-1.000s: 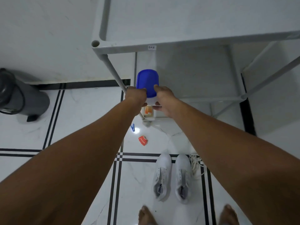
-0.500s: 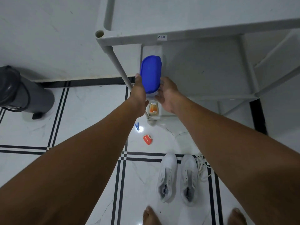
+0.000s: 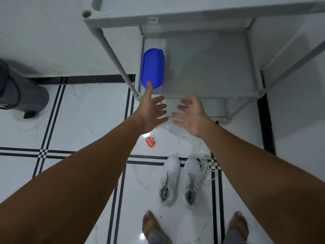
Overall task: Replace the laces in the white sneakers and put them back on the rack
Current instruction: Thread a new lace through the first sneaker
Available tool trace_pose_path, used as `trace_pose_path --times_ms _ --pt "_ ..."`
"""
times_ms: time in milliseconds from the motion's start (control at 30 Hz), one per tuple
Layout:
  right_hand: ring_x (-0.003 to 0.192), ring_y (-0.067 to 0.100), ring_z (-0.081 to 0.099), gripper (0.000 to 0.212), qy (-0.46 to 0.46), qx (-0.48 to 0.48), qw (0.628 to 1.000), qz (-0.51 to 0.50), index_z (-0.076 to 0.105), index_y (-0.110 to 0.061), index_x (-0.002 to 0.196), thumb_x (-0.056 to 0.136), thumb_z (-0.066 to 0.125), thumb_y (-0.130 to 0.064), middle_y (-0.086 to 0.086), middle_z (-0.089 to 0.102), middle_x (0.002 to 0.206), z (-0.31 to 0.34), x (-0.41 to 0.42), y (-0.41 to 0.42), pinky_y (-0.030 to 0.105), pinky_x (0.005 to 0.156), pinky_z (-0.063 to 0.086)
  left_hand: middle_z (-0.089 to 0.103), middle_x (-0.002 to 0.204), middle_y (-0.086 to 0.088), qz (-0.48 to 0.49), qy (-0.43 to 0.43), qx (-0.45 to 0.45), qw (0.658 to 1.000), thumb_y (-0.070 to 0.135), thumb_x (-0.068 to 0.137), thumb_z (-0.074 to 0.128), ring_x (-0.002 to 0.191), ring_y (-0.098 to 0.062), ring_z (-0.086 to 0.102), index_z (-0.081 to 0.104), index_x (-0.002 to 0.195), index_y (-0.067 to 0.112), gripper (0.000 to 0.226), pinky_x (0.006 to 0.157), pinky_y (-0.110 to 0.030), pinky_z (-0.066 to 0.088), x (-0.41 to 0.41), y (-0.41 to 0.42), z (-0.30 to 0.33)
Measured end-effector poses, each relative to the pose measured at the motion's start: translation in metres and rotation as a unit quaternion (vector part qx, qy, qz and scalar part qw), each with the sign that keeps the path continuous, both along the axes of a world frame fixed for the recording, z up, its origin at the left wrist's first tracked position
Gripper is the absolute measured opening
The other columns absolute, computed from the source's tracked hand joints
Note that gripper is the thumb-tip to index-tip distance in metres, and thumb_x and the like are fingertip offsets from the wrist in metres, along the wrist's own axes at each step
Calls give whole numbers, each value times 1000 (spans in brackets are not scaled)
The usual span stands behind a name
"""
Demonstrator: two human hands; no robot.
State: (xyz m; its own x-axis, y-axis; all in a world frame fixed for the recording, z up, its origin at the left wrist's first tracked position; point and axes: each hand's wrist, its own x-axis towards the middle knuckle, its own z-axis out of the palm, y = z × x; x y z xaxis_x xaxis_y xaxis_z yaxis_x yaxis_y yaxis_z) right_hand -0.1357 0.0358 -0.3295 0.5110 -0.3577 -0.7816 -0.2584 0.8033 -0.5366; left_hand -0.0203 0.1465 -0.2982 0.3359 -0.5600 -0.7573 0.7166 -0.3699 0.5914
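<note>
Sneakers (image 3: 180,180), white and with no laces threaded, are seen side by side on the tiled floor (image 3: 70,120), just ahead of two bare feet. A loose white lace (image 3: 207,170) is bunched at the right shoe's outer side, touching it. The rack (image 3: 207,95) is reached across them, well apart from the pair. On its middle shelf, at the left front corner, a container with a blue lid (image 3: 152,67) is stood. The left hand (image 3: 152,111) is spread open, its thumb tip laid on the lid's near edge; the right hand (image 3: 190,115) is held open too, gripping nothing, just below the shelf front. An orange wrapper (image 3: 150,141) is left on the floor between hands and shoes.

A risk is judged here: the container sits near the shelf's front corner, so a careless knock could topple it. The lace could also be trodden on or snagged by a foot.

Half a second ago the container was gripped between both hands; it is now released onto the shelf and the hands are drawn back.
</note>
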Motion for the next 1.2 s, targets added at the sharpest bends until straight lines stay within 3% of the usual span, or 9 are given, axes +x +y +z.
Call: trace_pose_path --times_ms 200,567,767,1067,1133,1200 --pt "115 33 64 57 -6 25 999 27 54 -17 142 101 32 -50 11 60 136 -60 -70 -1 51 102 50 42 155 -13 -43 2 27 999 87 86 30 141 -34 42 44 151 20 94 112 -51 40 -54 6 -48" --pt "111 32 66 52 20 -22 998 47 59 -18 137 101 35 -47 11 65 128 -252 -139 -13 48 97 54 45 153 -11 -114 -56 57 990 89 81 33 137 -34 45 51 144 24 93 113 -53 40 -109 4 -255" --pt "108 31 68 47 19 -70 995 63 62 -19 131 100 37 -42 10 67 123 -325 -149 -24 44 90 56 52 144 -11 -151 -112 45 981 89 81 35 129 -31 51 55 141 24 91 111 -52 43 -112 -15 -332" --pt "107 34 67 41 43 -67 996 31 65 -15 122 101 39 -39 12 68 118 -333 -200 18 44 89 55 50 146 -11 -173 -177 6 969 76 94 31 127 -31 51 58 137 22 74 109 -49 45 -161 -22 -315" --pt "102 34 67 40 56 -72 995 41 66 -13 118 101 40 -38 13 68 114 -327 -209 32 45 91 54 48 148 -11 -206 -213 6 955 76 95 27 131 -31 49 56 138 22 75 110 -49 43 -174 -12 -299" --pt "86 30 65 34 91 -114 987 64 65 -10 113 101 43 -33 13 66 104 -327 -214 41 39 81 55 43 153 -10 -262 -284 11 922 74 96 22 138 -32 43 52 144 21 77 113 -48 38 -184 -1 -287"
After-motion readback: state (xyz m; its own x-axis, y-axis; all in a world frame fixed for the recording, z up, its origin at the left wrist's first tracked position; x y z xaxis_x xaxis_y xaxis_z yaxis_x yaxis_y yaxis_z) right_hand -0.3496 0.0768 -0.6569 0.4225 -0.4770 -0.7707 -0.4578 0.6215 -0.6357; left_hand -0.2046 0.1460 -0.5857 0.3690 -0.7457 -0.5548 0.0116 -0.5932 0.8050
